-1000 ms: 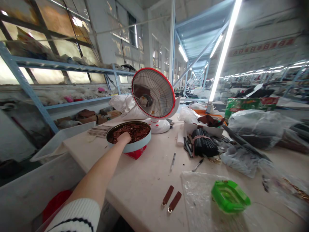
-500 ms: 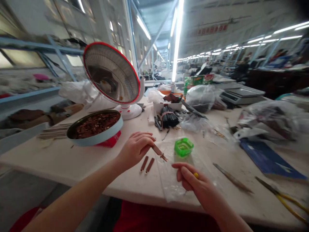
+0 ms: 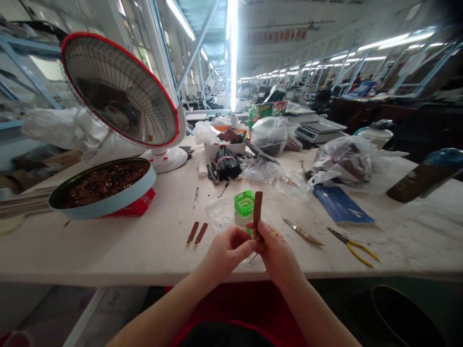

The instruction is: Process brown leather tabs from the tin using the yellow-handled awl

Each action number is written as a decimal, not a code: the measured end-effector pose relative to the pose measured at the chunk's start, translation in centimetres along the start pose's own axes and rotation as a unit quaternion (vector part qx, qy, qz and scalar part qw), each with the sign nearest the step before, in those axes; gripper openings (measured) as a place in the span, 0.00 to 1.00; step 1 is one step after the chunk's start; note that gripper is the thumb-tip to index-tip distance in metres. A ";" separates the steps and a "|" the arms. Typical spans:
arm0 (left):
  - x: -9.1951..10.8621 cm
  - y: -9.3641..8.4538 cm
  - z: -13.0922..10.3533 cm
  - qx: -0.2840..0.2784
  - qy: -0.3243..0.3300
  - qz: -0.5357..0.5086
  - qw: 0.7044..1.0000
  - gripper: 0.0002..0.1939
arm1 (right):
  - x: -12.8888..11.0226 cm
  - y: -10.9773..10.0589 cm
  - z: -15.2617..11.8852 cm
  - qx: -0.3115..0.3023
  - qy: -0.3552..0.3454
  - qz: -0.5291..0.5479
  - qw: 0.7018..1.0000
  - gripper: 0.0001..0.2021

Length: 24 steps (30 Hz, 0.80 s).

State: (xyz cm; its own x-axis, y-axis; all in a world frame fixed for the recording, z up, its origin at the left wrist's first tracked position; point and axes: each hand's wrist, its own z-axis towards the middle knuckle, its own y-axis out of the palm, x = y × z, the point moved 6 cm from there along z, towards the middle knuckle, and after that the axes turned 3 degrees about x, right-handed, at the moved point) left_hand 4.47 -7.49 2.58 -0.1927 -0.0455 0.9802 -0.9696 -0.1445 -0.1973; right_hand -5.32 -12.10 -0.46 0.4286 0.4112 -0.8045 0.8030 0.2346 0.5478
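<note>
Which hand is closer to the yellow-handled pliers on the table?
Right. The right hand, holding a brown strip, is left of the pliers; the left hand is farther left, beyond the right one.

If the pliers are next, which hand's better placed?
Probably the right hand: nearer the yellow-handled pliers, which lie on its side. Its fingers hold the brown strap, though; the left hand, beside it, might take that.

Brown amid brights

Around the plain brown flat strip we hold, we see a translucent bright-green plastic dish close at ten o'clock, a red-rimmed round heater, dark-gridded, farther out at ten, a flat blue booklet at three, yellow-handled pliers at four.
</note>
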 end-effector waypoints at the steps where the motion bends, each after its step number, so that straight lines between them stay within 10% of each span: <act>1: -0.5 0.8 0.0 -0.006 -0.010 -0.043 0.999 0.15 | 0.1 -0.2 0.0 0.014 -0.008 -0.002 1.000 0.19; 8: -1.8 2.0 0.5 0.078 -0.024 -0.074 0.994 0.11 | 1.4 -1.5 -0.3 0.039 -0.017 0.020 0.999 0.14; 24: -3.7 1.4 1.2 0.080 -0.057 0.024 0.995 0.06 | 3.5 -2.9 0.8 0.021 0.037 0.023 0.999 0.13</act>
State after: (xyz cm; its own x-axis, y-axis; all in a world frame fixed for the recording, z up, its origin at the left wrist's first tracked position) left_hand 4.06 -8.69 -1.34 -0.2104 -0.1671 0.9632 -0.9218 -0.2942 -0.2524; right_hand -5.84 -12.04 -5.02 0.4353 0.4852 -0.7584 0.8000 0.1780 0.5730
